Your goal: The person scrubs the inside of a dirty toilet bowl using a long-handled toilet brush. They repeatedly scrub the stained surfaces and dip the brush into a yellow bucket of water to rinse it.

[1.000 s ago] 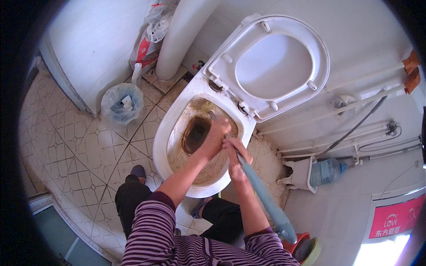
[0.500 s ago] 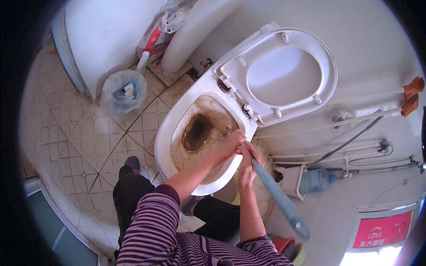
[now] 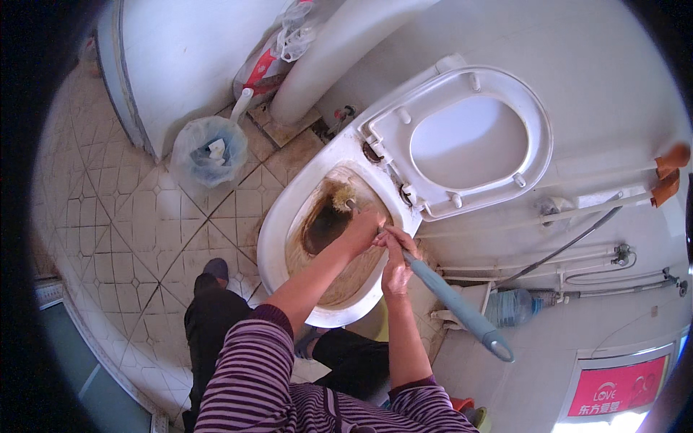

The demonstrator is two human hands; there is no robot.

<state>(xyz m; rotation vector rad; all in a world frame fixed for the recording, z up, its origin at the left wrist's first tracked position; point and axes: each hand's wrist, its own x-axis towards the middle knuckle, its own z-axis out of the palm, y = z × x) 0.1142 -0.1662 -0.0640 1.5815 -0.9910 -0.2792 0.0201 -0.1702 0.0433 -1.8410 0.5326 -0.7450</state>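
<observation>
Both hands (image 3: pixel 364 229) grip a blue-handled brush (image 3: pixel 451 299) over the toilet (image 3: pixel 273 249).

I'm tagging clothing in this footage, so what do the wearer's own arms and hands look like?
The left hand and right hand are bare, without gloves. The forearms are uncovered; the sleeves, striped dark purple and pale, end in plain dark purple cuffs.

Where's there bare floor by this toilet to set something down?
The tiled floor is bare between the lined bin, the toilet and the left slipper. It's crowded beside the white pipe, with bin and plastic bags, and at the toilet's right side, where left hand and right hand hold the brush.
</observation>
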